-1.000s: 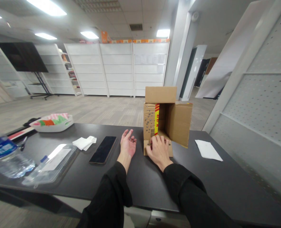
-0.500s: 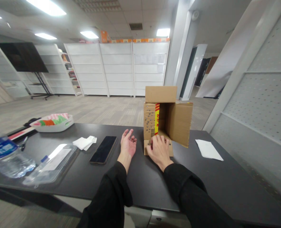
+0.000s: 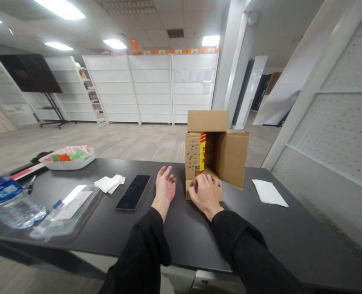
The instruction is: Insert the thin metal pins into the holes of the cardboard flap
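A brown cardboard box [image 3: 233, 161] stands on the table with its opening toward me, its flaps spread up, right and down. Red-and-yellow tape [image 3: 202, 153] runs down its left flap, which has many small grey spots. At the lower flap, my right hand [image 3: 206, 196] has its fingers bent down and thumb drawn in. Whatever lies under those fingertips is hidden. My left hand [image 3: 165, 188] rests palm up left of the box, empty, fingers loosely curled and apart. Left of it lies a black phone [image 3: 133, 192].
White folded tissue [image 3: 109, 183], a clear plastic case [image 3: 73, 208] and a water bottle [image 3: 12, 204] occupy the left side. Behind them is a white basket [image 3: 73, 163] with colourful cloth. White paper [image 3: 269, 192] lies on the right, near a perforated partition [image 3: 343, 134].
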Demonstrator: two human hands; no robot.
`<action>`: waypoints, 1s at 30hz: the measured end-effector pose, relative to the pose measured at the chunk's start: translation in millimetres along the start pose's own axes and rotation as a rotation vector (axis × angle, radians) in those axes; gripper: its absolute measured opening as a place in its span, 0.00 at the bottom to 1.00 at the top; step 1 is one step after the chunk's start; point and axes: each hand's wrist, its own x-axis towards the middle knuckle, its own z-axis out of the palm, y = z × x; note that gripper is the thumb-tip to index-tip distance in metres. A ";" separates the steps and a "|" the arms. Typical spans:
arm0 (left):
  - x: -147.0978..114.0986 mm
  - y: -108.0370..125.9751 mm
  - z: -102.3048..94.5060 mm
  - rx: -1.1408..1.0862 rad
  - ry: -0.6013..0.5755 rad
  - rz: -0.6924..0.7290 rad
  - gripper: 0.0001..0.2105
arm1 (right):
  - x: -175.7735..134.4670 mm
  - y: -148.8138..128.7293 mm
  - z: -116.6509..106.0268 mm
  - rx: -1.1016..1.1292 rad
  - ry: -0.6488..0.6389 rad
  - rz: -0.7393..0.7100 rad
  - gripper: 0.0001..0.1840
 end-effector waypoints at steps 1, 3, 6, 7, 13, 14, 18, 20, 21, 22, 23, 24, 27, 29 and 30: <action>0.2 -0.2 -0.2 0.000 -0.001 0.000 0.18 | -0.1 0.0 -0.1 0.009 0.010 -0.005 0.03; 0.6 -0.5 -0.4 0.003 0.000 -0.002 0.18 | -0.4 0.0 -0.1 0.031 0.033 -0.017 0.03; 1.2 -0.8 -0.7 0.002 -0.004 0.003 0.18 | -0.9 -0.3 0.1 0.066 0.064 -0.030 0.04; 1.4 -1.0 -0.8 -0.001 -0.006 0.005 0.18 | -1.0 -0.5 0.1 0.078 0.074 -0.035 0.04; 1.4 -1.2 -1.7 -0.002 -0.015 0.002 0.19 | -1.4 -2.6 -2.8 0.146 0.149 -0.057 0.05; 1.1 -1.1 -1.8 -0.003 -0.015 0.004 0.19 | -1.3 -2.6 -3.5 0.156 0.164 -0.059 0.05; 0.1 -1.0 -1.3 -0.010 -0.004 -0.002 0.18 | -0.4 0.2 -7.1 0.211 0.237 -0.067 0.05; -0.1 -1.1 -1.0 -0.007 0.001 -0.005 0.18 | -0.1 2.4 -10.7 0.249 0.262 -0.053 0.04; 0.0 -1.3 -1.0 -0.006 0.002 -0.004 0.18 | -0.2 3.2 -13.3 0.270 0.275 -0.041 0.04; 0.1 -1.4 -0.9 -0.005 0.001 -0.003 0.18 | -0.8 3.6 -16.4 0.291 0.287 -0.024 0.03; 0.2 -1.6 -1.0 -0.005 -0.001 -0.003 0.18 | -1.9 3.6 -20.0 0.315 0.299 -0.004 0.03; 0.3 -1.7 -1.0 -0.007 -0.003 -0.003 0.18 | -3.5 2.9 -24.1 0.344 0.310 0.020 0.03; 0.2 -1.8 -1.1 -0.008 -0.005 -0.005 0.19 | -12.9 -2.0 -36.9 0.445 0.307 0.070 0.05; -0.2 -1.7 -1.0 -0.007 -0.005 -0.005 0.19 | -22.4 -6.4 -44.4 0.498 0.259 0.055 0.05; -0.4 -1.6 -0.9 -0.007 -0.005 -0.006 0.19 | -27.7 -8.2 -47.4 0.511 0.220 0.047 0.05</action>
